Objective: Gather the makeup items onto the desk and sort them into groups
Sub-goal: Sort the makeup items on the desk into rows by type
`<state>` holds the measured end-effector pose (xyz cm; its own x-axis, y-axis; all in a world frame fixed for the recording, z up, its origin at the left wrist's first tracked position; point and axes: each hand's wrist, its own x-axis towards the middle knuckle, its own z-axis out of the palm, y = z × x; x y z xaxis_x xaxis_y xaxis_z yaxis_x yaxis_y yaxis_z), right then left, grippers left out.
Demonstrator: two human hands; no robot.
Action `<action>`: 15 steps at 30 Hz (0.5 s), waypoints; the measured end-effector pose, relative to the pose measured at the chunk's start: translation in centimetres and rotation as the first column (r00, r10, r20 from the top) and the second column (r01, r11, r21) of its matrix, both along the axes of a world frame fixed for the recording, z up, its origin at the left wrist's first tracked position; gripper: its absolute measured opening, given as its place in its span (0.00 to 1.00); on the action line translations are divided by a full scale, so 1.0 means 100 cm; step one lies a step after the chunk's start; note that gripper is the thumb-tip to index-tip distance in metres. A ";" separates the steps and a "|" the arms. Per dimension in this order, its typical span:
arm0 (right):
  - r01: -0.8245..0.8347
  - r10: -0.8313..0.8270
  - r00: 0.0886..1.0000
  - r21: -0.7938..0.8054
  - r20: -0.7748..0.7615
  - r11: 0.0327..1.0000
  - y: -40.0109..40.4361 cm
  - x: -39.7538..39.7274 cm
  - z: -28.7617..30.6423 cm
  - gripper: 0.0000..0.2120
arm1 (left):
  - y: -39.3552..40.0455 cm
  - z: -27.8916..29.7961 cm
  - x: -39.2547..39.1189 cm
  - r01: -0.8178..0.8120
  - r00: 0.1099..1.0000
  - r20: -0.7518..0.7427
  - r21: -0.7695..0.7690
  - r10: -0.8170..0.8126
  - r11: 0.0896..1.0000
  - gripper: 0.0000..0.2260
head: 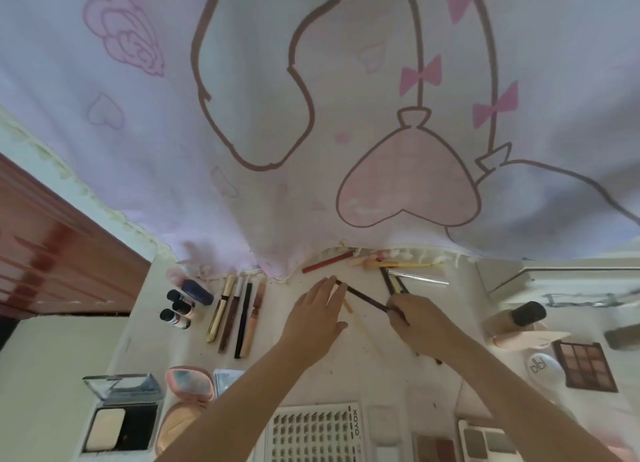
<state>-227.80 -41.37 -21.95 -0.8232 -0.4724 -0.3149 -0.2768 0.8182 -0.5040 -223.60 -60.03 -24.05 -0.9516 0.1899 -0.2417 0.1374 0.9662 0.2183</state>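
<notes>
home bedrm | cartoon-print curtain (311, 115) over white desk (398, 357) | wood cabinet (52, 254)

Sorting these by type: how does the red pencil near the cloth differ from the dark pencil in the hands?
The red pencil lies untouched on the desk; the dark pencil is held by the right hand, the left hand at its tip. One is red, the other dark brown. Both are slim sticks.

Four slim tubes (235, 314), gold, brown, black and rose, lay side by side toward the desk's (381, 368) far left, with small black-capped bottles (178, 311) just beside them. A dark pencil (367, 299) lay slanted near the far edge, across a yellow pencil (353, 314). An open brown eyeshadow palette (585, 366) rested flat by the right edge, and a lash tray (315, 434) lay at the near edge.
</notes>
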 end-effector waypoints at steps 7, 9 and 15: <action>-0.215 0.231 0.963 -0.123 0.140 0.969 0.008 0.002 0.056 0.08 | -0.023 0.047 0.018 0.197 0.977 -0.060 -0.124 -0.206 0.972 0.17; -0.244 0.270 0.937 -0.136 0.223 0.960 0.006 0.001 0.067 0.09 | -0.031 0.057 0.022 0.256 0.965 -0.006 -0.189 -0.261 0.948 0.18; -0.191 0.281 0.898 -0.273 0.339 0.943 -0.019 -0.009 0.090 0.13 | -0.052 0.089 0.024 0.196 0.981 0.052 -0.176 -0.189 0.965 0.16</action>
<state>-228.65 -43.22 -12.98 -0.5238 -0.7331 -0.4337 -0.2051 0.6028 -0.7711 -221.23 -65.26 -15.13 -0.8920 0.3192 -0.3202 0.3200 0.9460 0.0517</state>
